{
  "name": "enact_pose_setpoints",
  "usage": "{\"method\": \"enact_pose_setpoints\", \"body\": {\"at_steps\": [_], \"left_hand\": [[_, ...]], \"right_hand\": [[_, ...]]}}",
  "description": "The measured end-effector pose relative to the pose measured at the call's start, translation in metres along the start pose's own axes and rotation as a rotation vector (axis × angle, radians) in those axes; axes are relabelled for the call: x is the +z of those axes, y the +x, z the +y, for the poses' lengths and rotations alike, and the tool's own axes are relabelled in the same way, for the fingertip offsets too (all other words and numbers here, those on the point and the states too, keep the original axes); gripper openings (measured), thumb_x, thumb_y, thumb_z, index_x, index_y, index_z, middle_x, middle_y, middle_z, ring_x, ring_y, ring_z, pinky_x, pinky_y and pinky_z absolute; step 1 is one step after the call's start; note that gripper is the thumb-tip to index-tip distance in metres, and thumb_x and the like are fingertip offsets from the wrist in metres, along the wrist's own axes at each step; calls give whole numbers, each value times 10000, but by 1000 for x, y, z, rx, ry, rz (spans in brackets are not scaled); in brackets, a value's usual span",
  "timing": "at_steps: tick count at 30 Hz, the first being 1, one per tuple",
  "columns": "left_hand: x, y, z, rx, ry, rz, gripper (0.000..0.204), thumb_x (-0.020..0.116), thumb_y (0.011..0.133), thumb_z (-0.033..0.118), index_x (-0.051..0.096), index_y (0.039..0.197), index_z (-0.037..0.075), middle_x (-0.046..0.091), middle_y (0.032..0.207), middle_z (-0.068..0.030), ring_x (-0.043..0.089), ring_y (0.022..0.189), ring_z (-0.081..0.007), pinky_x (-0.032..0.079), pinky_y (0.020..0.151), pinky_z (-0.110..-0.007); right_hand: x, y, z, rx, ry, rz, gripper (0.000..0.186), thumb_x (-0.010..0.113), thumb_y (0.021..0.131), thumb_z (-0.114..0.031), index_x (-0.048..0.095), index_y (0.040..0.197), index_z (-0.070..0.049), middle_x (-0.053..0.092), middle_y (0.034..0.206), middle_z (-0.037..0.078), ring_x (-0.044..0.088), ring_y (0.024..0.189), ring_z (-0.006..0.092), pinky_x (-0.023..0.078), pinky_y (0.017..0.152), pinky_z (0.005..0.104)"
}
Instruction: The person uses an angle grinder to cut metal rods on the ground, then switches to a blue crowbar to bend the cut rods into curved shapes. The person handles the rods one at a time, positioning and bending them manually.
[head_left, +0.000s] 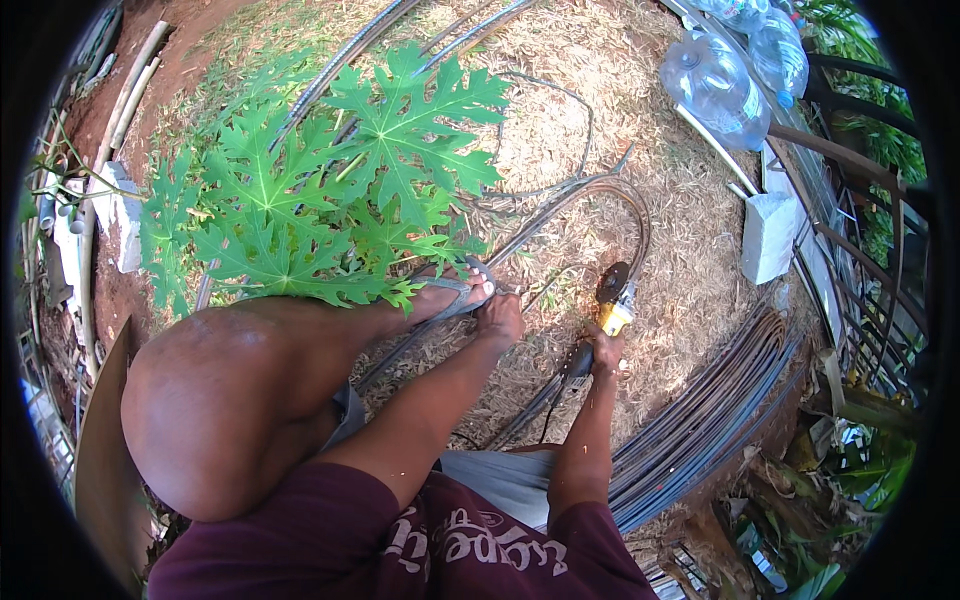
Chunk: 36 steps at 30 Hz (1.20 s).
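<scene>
My right hand [605,352] grips a yellow and black angle grinder [617,318] by its body. The grinder's dark disc [612,283] faces the bent end of several long steel rods [640,225] on the ground. Whether the disc touches a rod, I cannot tell. My left hand [500,318] is closed low beside my foot [470,288] in a flip-flop, and a thin steel rod [548,286] comes out from its fingers. A dark cord [550,412] trails from the grinder's rear end.
A papaya plant [290,200] with broad leaves stands at left. Looped steel rods [715,415] lie at right. Large clear plastic bottles [715,90] and a white block [770,238] are at the upper right, beside curved dark metal bars [840,150]. Dry litter covers the ground.
</scene>
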<state>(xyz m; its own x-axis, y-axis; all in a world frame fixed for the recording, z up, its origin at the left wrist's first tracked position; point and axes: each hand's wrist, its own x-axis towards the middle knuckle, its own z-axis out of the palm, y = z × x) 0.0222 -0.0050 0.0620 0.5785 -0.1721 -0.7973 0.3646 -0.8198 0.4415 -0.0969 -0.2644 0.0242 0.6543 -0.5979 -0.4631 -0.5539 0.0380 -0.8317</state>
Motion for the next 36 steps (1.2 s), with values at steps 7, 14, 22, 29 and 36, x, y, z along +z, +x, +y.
{"method": "enact_pose_setpoints", "body": {"at_steps": [7,14,22,29,36], "left_hand": [[8,5,-6,95,25,72,218,685,903,104,774,1071,-2,740,1121,-291,727,1095,-438,593,942,-511],[11,7,-8,110,22,68,185,688,898,94,788,1023,3,749,1089,-295,737,1059,-447,596,933,-514],[9,8,-7,97,17,25,198,671,890,98,780,1025,2,751,1068,-279,742,1036,-437,595,915,-522],[29,22,-20,183,75,48,273,724,874,153,776,1108,24,755,1110,-258,730,1099,-408,574,983,-498],[-11,39,19,360,515,-312,403,757,853,312,769,1007,-59,793,963,-222,779,936,-379,610,901,-460]], "right_hand": [[-2,-3,-2,242,33,55,409,804,798,-25,598,1150,-2,699,824,89,673,648,215,561,580,351],[-2,-4,-3,159,-69,46,357,768,807,-57,618,1127,-16,701,827,83,670,668,204,531,594,347],[8,-7,-13,224,-155,138,453,791,727,-79,631,1138,23,719,876,98,674,706,215,551,654,356],[8,-29,-21,207,150,209,429,746,860,-25,530,1230,10,693,904,114,701,713,235,604,642,367],[-12,-48,-43,124,370,276,295,732,868,-75,578,1106,6,659,823,113,686,655,256,597,595,391]]}}
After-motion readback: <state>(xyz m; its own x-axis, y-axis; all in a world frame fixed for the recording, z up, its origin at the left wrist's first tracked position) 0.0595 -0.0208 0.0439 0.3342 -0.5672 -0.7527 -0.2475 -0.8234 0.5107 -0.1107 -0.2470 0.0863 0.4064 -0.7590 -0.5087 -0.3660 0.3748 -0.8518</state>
